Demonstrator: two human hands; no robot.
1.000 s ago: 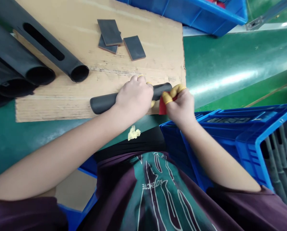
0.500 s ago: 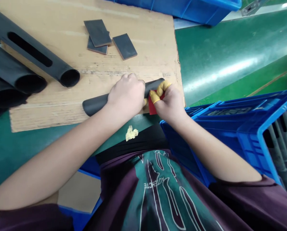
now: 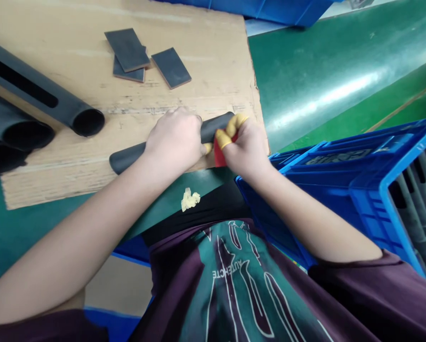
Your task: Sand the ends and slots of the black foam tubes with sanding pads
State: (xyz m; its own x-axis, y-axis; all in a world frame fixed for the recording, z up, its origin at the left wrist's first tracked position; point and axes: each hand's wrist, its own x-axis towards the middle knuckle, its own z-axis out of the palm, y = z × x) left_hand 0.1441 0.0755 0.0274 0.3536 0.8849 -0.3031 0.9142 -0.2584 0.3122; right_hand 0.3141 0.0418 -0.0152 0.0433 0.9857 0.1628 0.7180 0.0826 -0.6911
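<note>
A dark grey tube point(image 3: 127, 157) lies slantwise on the cardboard sheet point(image 3: 123, 99), close to its front edge. My left hand point(image 3: 175, 135) is wrapped over the tube's middle, fingers closed round it. At the tube's right part, my right hand point(image 3: 246, 145) pinches a small red sheet point(image 3: 219, 156) against the near side. Yellow finger cots cover the thumb and forefinger of the right hand, and one yellow fingertip shows on the left. What lies beneath the left palm is hidden.
Several dark tubes point(image 3: 38, 92), one slotted, lie at the left. Thin dark rectangular plates point(image 3: 171, 68) rest farther back. Crumpled pale yellow scraps point(image 3: 190, 199) sit at the near edge. A blue crate point(image 3: 341, 175) holding tubes stands on the right; another blue bin point(image 3: 270, 10) is behind.
The whole view has shifted slightly, so the cardboard, plates and tubes appear farther left. Both hands keep their hold on the tube and red sheet, with little visible movement.
</note>
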